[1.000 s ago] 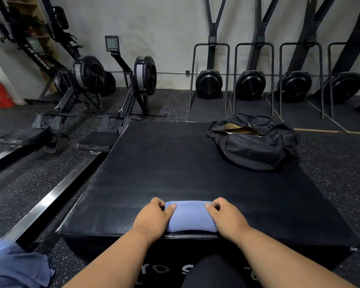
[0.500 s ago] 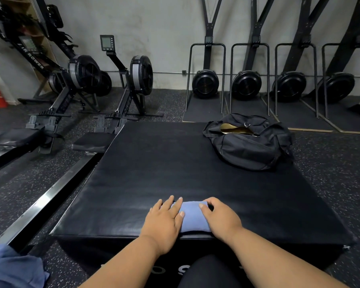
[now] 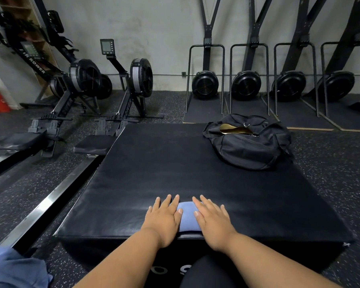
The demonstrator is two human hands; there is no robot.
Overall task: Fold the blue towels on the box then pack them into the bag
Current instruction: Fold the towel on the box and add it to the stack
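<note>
The folded blue towel (image 3: 188, 217) lies at the near edge of the black box (image 3: 175, 167), about midway along it. The left hand (image 3: 164, 215) and right hand (image 3: 211, 217) press flat on its 2 ends, fingers straight and spread, gripping nothing. The black bag (image 3: 247, 142), mouth unzipped, sits at the far right corner. Between towel and bag the box top is bare. More blue cloth (image 3: 15, 269) lies on the floor, lower left.
</note>
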